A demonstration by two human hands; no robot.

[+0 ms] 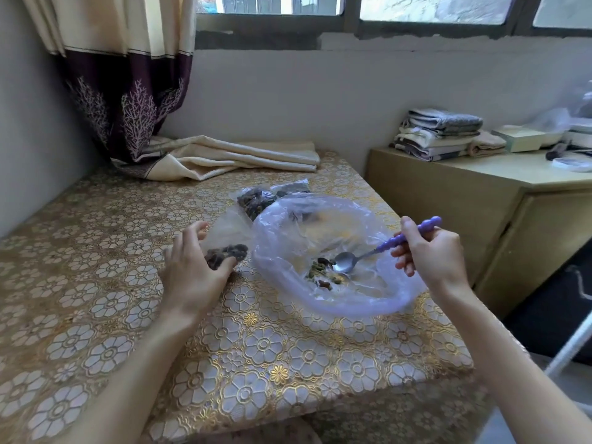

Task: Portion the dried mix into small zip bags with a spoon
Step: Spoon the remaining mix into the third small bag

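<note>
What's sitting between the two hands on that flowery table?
In the head view, the big clear bag with leftover dried mix lies between left hand and right hand. The spoon dips into it.

Both bare forearms reach forward from the bottom edge. The left hand [192, 267] lies palm-down, its fingers curled round a small clear plastic zip bag [229, 241]. The right hand [429, 251], wrist bent inward (knuckles toward the camera), pinches the purple beaded handle of a metal spoon [384, 248].
</note>
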